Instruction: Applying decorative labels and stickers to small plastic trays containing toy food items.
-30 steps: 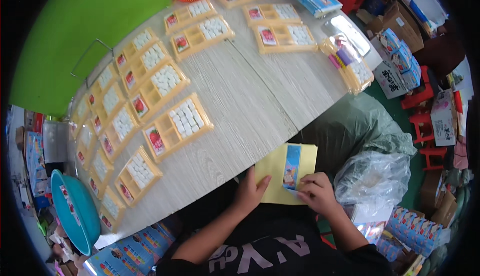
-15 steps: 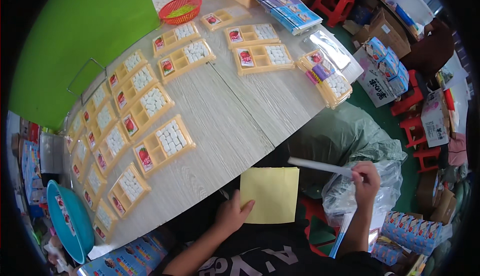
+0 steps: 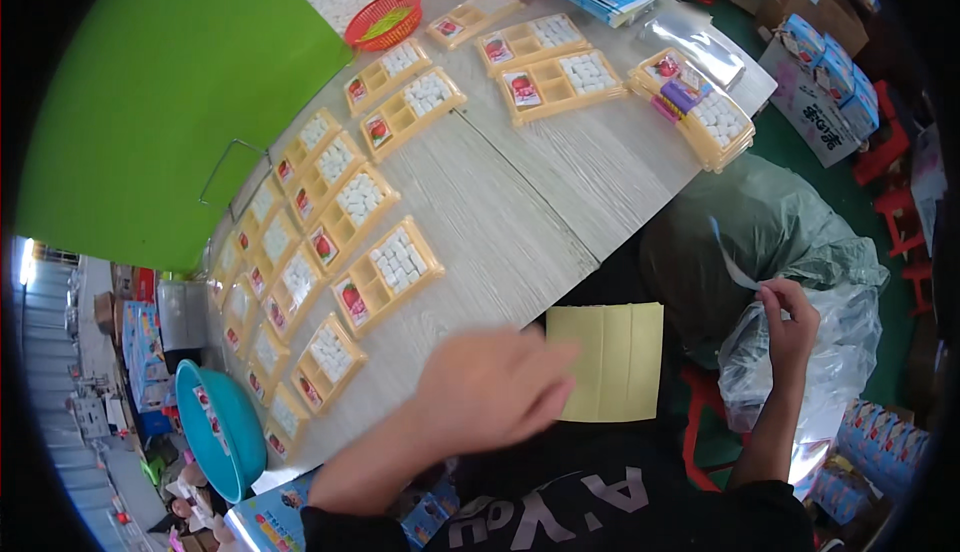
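My right hand [image 3: 790,317] pinches one end of a thin translucent strip [image 3: 733,264] that curls up and to the left. A square of yellow card [image 3: 604,362] with faint vertical lines rests over my lap. My left hand [image 3: 497,384], smeared by motion, is raised just left of the card and overlaps its lower left edge in view; its fingers cannot be made out clearly. Beyond it on the table, the nearest yellow plastic tray [image 3: 385,275] has compartments with white pellets and a strawberry picture card.
Several similar trays stand in rows on the grey table [image 3: 500,177]. Tray stacks [image 3: 697,112] sit at its right end, a red basket [image 3: 384,20] at the back. A teal basin [image 3: 215,432] is at left; a clear plastic bag [image 3: 800,362] lies right of my lap.
My left hand has come off the yellow card and lifted, now blurred. The strip in my right hand has gone from straight to curled. The whole view has shifted, so the table sits further right.
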A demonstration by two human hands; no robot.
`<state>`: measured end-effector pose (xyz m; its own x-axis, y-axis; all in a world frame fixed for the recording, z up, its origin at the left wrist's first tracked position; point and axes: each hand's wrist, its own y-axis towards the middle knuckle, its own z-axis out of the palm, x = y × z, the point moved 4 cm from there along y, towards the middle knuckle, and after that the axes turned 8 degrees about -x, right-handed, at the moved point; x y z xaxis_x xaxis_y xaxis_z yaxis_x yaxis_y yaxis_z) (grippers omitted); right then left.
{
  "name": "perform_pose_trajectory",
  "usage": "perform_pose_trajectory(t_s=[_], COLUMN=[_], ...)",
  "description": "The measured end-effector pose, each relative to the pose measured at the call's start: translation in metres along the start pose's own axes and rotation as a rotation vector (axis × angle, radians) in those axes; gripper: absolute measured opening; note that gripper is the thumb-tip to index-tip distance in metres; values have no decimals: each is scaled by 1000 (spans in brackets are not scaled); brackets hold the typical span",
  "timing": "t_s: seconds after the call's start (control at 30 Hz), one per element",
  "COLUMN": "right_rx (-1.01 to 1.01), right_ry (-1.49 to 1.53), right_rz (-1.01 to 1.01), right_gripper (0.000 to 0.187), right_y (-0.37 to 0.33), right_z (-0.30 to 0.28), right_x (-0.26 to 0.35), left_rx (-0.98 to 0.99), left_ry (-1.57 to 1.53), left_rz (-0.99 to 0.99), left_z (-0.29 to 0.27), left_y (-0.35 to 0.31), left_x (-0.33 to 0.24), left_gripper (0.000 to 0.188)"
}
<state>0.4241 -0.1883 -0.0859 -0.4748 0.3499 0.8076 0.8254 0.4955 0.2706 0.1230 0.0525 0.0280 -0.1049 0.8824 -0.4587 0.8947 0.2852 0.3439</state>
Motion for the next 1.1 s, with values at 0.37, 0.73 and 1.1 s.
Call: perform_pose_trajectory(t_s=[0.37,0.73,1.1], right_rx=[112,187,-14], right_ry=[-21,248,664], right_rz=[-129,-137,-394], right_gripper=[8,8,18], right_y=[-2,-5,18], right_z=[14,10,1], right_x=[15,6,58], left_rx=[-209,-29,-141], left_ry=[540,401,124], left_rz=[3,43,-32], left_z=[45,35,4], left_y=[149,96,52], left_x=[109,85,60], left_gripper=[59,37,32])
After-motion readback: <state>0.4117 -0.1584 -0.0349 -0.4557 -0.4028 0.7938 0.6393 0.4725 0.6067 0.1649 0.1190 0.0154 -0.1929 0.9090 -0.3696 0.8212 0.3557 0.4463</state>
